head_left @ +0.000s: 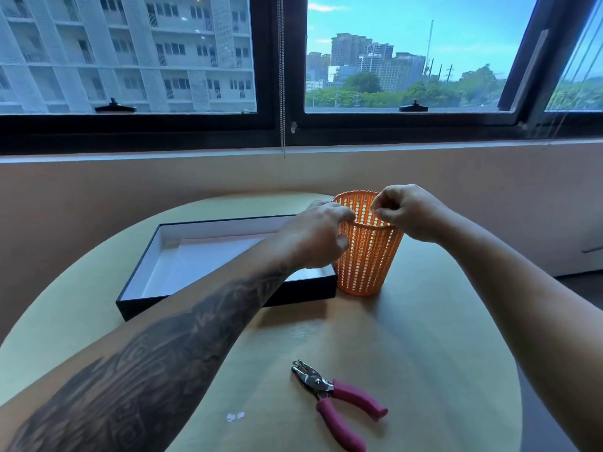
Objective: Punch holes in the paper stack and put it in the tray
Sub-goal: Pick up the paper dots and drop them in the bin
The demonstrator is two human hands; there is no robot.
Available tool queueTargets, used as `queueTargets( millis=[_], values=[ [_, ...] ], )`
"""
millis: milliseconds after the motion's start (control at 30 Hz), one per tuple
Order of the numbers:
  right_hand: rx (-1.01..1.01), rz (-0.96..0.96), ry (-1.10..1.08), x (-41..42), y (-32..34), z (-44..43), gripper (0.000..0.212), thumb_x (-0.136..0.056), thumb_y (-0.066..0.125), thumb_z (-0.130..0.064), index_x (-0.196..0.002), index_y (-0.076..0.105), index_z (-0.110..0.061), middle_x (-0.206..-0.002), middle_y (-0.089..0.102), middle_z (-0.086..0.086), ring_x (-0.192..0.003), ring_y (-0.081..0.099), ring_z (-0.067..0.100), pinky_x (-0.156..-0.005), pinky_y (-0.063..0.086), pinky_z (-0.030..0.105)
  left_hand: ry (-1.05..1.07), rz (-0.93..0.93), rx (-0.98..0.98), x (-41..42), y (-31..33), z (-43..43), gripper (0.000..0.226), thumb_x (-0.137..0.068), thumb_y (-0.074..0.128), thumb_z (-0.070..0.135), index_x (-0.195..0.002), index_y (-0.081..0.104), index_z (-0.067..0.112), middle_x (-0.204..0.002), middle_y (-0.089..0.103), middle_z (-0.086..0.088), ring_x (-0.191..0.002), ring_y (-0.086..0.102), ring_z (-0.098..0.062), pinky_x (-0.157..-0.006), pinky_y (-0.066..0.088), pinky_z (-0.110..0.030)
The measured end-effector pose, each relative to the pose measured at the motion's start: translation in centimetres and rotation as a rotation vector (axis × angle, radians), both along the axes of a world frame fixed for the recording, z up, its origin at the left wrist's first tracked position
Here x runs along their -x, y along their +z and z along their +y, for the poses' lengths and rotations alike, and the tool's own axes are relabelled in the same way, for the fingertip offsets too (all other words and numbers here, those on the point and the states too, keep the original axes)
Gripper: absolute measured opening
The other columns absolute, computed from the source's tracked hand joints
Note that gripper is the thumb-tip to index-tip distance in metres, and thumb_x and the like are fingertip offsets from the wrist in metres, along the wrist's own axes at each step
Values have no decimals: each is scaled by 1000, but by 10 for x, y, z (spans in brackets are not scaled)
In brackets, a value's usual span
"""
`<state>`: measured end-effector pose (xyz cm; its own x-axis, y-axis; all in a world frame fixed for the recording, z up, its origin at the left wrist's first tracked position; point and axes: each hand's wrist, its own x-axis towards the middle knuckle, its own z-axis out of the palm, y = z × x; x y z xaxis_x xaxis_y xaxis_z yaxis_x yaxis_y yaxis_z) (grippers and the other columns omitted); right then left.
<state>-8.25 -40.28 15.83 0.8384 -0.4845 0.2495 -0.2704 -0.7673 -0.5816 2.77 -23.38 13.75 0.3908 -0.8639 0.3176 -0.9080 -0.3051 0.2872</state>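
White paper stack (208, 256) lies flat in the black tray (137, 300); left hand (313, 236) and right hand (404, 212), fingers pinched together, flank the orange mesh basket (367, 262) at 3 o'clock.

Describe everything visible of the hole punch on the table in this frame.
The hole punch is a plier-style hand tool with a shiny metal head and two handles in pink grips. It lies flat on the round wooden table, near the front edge, head pointing up-left, handles spread apart toward lower right. Neither hand touches it. A few small white paper dots lie on the table to its left, apart from it.
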Motion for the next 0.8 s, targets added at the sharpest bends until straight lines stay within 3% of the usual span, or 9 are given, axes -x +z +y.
queueTargets(
  millis=[800],
  values=[
    [-8,33,8,-1,2,-1,8,-90,71,-10,-91,69,-18,-90,69,0,-81,65,13,-63,48,19,0,3,67,5,-8,4,50,-93,57,24,-143,48,21,-147,50,4,-142,29,-14,-113,36,-45]
  ],
)
